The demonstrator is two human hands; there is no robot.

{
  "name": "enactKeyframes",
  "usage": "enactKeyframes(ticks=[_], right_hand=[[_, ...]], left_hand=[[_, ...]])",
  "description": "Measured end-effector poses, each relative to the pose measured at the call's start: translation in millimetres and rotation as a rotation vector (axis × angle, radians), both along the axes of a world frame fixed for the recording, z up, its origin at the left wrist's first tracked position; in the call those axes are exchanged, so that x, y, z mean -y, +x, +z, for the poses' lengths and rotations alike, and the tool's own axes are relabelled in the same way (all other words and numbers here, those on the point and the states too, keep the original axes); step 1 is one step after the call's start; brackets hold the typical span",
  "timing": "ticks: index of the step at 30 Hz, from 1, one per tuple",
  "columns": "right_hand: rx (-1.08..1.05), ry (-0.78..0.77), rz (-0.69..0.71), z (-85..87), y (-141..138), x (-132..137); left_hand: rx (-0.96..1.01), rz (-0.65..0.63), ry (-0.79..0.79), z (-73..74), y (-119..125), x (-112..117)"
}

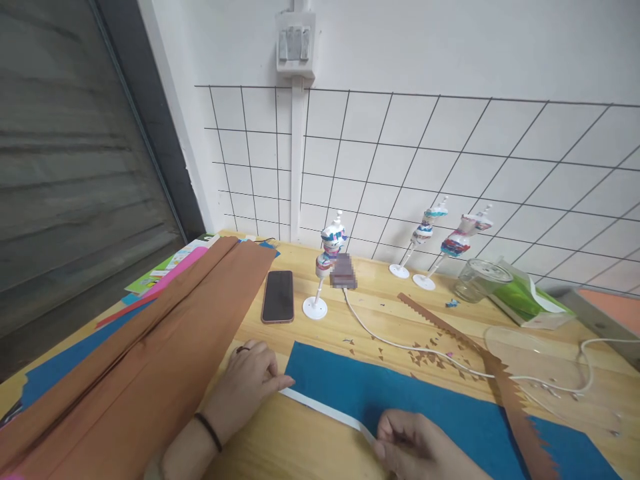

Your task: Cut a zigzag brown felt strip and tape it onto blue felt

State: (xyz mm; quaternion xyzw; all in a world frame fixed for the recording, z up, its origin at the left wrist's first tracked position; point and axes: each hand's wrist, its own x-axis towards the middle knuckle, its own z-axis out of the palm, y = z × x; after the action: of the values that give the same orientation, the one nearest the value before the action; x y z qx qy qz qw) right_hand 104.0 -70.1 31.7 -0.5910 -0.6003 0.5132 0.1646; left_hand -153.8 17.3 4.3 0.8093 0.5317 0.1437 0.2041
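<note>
A narrow strip of white tape (325, 410) runs along the near edge of a dark blue paper sheet (360, 380) on the table. At the strip's left end, by the sheet's corner, is my left hand (253, 373), its fingers curled and its thumb and fingertip closed on the tape. My right hand (417, 443) pinches the other end, which lifts and twists slightly above the sheet. Across the sheet's right part lies a brown paper strip (517, 413) with a zigzag-cut edge.
Folded brown paper (200, 320) covers the left side, over coloured sheets. Behind are a phone (279, 297), a small dress-form figure (330, 253), two similar figures, a glass jar (480, 277) and a green tissue pack (525, 300). A white cable (385, 343) crosses among brown paper scraps (433, 357).
</note>
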Motion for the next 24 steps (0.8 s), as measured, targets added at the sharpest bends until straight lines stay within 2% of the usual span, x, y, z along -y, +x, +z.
enactKeyframes(ticks=[6,15,24], right_hand=[[-0.005,-0.026,-0.003,-2.5,1,1],[0.203,0.085,-0.032,-27.5,16,-4],[0.458,0.104,-0.059,-20.3,10,-6]], left_hand=[[-0.007,-0.052,-0.100,0.0,-4,-3],[0.001,-0.048,-0.102,-1.5,-6,-5],[-0.015,-0.040,-0.106,1.2,-4,-6]])
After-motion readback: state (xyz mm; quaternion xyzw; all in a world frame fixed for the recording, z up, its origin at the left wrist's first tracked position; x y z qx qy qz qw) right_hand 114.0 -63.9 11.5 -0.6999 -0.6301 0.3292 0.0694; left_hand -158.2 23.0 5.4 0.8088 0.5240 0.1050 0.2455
